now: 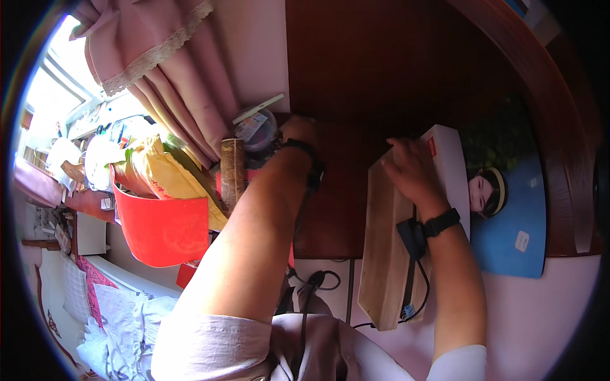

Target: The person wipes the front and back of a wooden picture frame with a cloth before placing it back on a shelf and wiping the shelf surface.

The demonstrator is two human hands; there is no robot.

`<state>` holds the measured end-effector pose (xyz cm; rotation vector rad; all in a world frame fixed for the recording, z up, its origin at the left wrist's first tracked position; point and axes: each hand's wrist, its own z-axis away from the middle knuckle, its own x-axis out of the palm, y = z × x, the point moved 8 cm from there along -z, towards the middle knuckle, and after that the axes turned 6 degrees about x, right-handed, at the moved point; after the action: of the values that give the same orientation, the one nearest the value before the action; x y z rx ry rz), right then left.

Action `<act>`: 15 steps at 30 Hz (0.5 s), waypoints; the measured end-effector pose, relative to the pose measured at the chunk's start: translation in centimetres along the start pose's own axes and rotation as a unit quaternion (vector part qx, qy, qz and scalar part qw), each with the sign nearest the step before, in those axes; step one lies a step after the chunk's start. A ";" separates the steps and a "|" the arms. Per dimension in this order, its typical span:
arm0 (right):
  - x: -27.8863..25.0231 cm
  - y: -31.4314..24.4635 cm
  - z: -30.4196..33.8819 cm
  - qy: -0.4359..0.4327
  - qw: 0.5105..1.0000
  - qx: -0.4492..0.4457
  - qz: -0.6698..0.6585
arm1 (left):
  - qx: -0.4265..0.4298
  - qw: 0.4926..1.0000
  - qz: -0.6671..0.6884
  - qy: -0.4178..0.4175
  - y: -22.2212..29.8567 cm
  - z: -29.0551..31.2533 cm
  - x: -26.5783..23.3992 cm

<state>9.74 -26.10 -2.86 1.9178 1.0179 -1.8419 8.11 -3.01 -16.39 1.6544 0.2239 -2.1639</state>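
My left hand [302, 131] reaches over the dark brown tabletop, beside a round clear plastic container [259, 130]. It lies in shadow, and its fingers cannot be made out. My right hand [412, 170] is over a light wooden open box [381, 244] and the edge of a long white box [450, 159] with a red label. Its thumb and fingers are spread apart, with nothing seen between them. Each wrist wears a black band, and a black module with a cable [413, 238] hangs by the right one.
Left of my left forearm stand a brown cylinder [232, 171], a red curved holder [162, 228] and a yellow bag [171, 171]. A pale flat stick [258, 109] lies on the clear container. A blue sheet [508, 238] with a portrait is at right. Pink curtains [184, 108] hang behind.
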 end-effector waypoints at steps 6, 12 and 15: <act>0.4 1.6 0.2 -0.022 0.999 0.035 0.008 | 0.014 0.999 -0.029 -0.030 0.1 -2.4 2.9; 0.5 2.7 0.5 -0.018 0.999 0.034 0.001 | 0.092 0.981 -0.157 -0.060 2.0 -3.5 3.3; 0.7 -0.8 -0.8 -0.018 1.000 0.006 -0.005 | -0.012 0.995 -0.094 0.017 -5.8 -5.0 5.5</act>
<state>9.71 -24.81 -3.24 1.8829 1.0089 -1.8835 9.01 2.85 -23.74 1.7185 0.4290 -2.2607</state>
